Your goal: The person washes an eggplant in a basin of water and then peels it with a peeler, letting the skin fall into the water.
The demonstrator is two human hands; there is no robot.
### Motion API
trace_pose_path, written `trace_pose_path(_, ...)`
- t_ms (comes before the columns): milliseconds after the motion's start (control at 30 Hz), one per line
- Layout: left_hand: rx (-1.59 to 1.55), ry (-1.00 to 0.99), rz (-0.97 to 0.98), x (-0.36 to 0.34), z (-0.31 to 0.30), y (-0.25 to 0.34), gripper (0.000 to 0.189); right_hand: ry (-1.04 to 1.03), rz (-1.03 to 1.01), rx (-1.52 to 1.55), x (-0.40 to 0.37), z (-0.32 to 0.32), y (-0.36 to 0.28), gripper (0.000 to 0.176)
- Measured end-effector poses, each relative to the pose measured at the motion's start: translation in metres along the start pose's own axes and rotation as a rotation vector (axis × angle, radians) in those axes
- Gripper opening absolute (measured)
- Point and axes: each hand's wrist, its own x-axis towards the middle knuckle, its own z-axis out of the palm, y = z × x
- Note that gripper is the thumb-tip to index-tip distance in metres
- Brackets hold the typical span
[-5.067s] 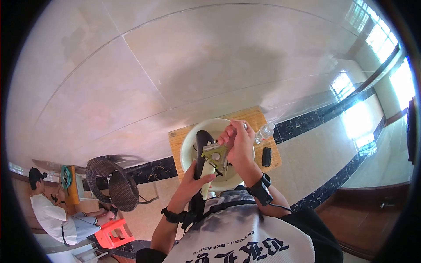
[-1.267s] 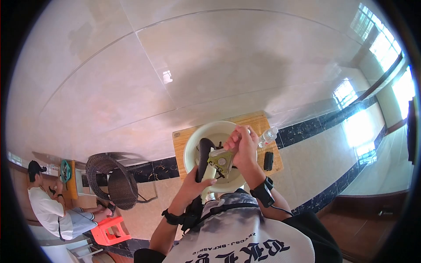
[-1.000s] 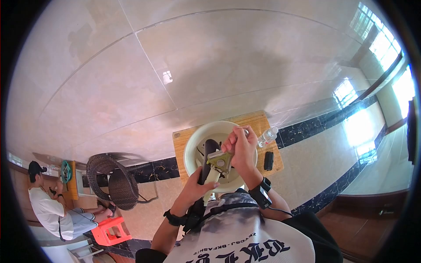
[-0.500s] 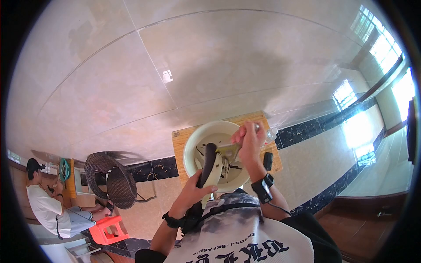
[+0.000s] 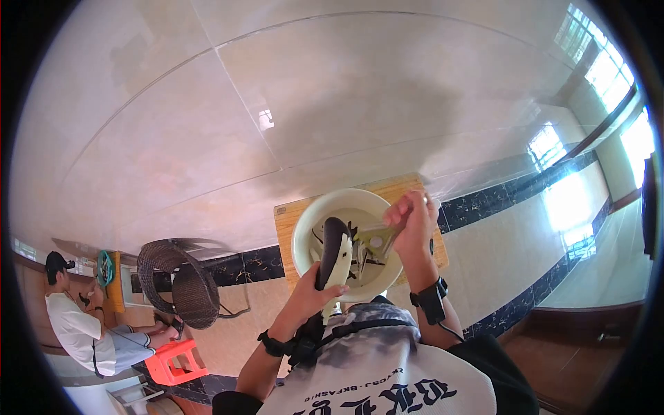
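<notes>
My left hand (image 5: 309, 297) is wrapped round the lower part of a long eggplant (image 5: 335, 238), which tilts up over a cream basin (image 5: 299, 238). Dark skin covers the eggplant's left side, while pale flesh shows along its right. My right hand (image 5: 416, 220) is closed on the handle of a greenish peeler (image 5: 376, 243), just right of the eggplant. A small gap seems to separate blade and flesh, though blur makes this hard to judge. Dark strips of peel (image 5: 358, 266) lie at the bottom of the basin.
Under the basin is a wooden table (image 5: 285, 225) close to the tiled wall. To the left stand a brown wicker chair (image 5: 194, 297) and a red stool (image 5: 176, 361). Another person (image 5: 79, 321) sits at far left, beside a teal basin (image 5: 105, 268).
My right hand has moved right with the peeler, away from the eggplant. It now covers the clear bottle and most of the black object behind it. My left hand keeps its hold.
</notes>
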Motion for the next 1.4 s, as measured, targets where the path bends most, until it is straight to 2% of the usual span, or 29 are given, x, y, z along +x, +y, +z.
trace_pose_path(67,0.018,-0.007,-0.055,0.005,-0.001,-0.003,0.069,-0.058,0.082,-0.010,-0.016,0.010,0.006,0.018)
trace_pose_path(267,-0.054,-0.059,0.075,0.007,0.000,-0.011,0.072,0.013,0.179,0.019,-0.008,0.012,0.022,0.018)
trace_pose_path(367,-0.037,-0.082,0.044,0.005,-0.002,-0.007,0.078,0.003,0.185,0.018,-0.007,0.014,0.020,0.019)
trace_pose_path(467,0.006,-0.077,0.044,0.003,-0.002,-0.006,0.073,-0.015,0.155,0.001,-0.002,0.013,0.019,0.020)
trace_pose_path(667,-0.031,-0.084,0.073,0.003,0.000,-0.008,0.073,-0.051,0.186,0.023,-0.003,0.011,0.015,0.020)
trace_pose_path(867,-0.089,-0.062,0.004,0.005,0.004,-0.003,0.073,-0.090,0.236,0.000,-0.018,0.013,0.015,0.020)
trace_pose_path(1067,-0.075,-0.084,0.089,0.008,0.001,-0.012,0.076,-0.115,0.121,-0.064,-0.023,0.017,0.020,0.016)
trace_pose_path(1167,-0.076,-0.098,0.059,0.002,0.000,-0.001,0.077,-0.086,0.111,-0.102,-0.027,0.023,0.017,0.015)
trace_pose_path(1400,-0.022,-0.068,0.166,0.001,-0.002,-0.011,0.071,-0.093,0.097,-0.092,-0.023,0.020,0.024,0.014)
